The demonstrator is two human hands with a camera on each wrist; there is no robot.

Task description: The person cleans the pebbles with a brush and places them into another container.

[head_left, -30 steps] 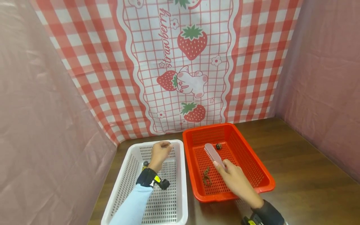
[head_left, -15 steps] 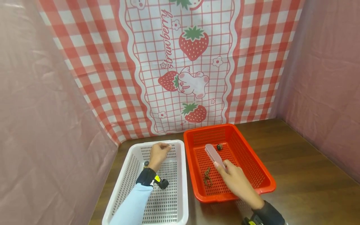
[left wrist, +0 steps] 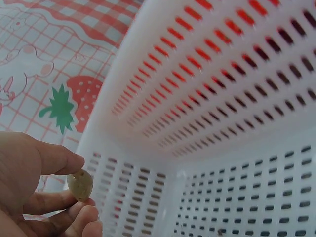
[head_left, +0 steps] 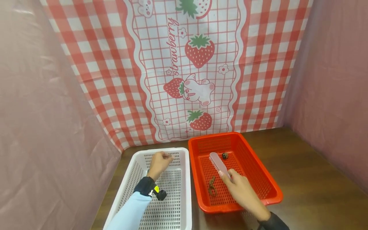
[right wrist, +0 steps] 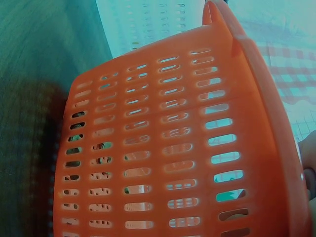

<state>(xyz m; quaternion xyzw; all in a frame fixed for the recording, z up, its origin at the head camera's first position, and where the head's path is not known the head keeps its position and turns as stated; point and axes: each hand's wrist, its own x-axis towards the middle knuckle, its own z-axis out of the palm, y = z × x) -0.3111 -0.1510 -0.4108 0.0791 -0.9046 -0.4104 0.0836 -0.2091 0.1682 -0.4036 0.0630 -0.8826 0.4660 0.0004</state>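
Observation:
Over the far end of the white basket (head_left: 187, 179), my left hand (head_left: 159, 164) pinches a small yellowish-green oval piece, like a bead or stone (left wrist: 80, 185), between thumb and fingers. My right hand (head_left: 241, 188) grips the handle of a pink bristle brush (head_left: 218, 163) above the red basket (head_left: 274, 188). Inside the red basket lie a brown clasp-like piece with a ring (head_left: 212, 187) and a small dark round thing (head_left: 225, 156). Next to my left wrist, something small in the white basket is nearly hidden. The right wrist view mostly shows the red basket's slotted wall (right wrist: 163, 128).
Both baskets stand side by side on a brown wooden table (head_left: 310, 179). Behind them hangs a red-and-white checked strawberry cloth (head_left: 115, 80). Pink cloth walls (head_left: 51, 127) close in the left and right sides.
My left hand has shifted slightly left, now covering most of the small thing in the white basket. The right hand keeps the brush in place. The head view has tilted up a little.

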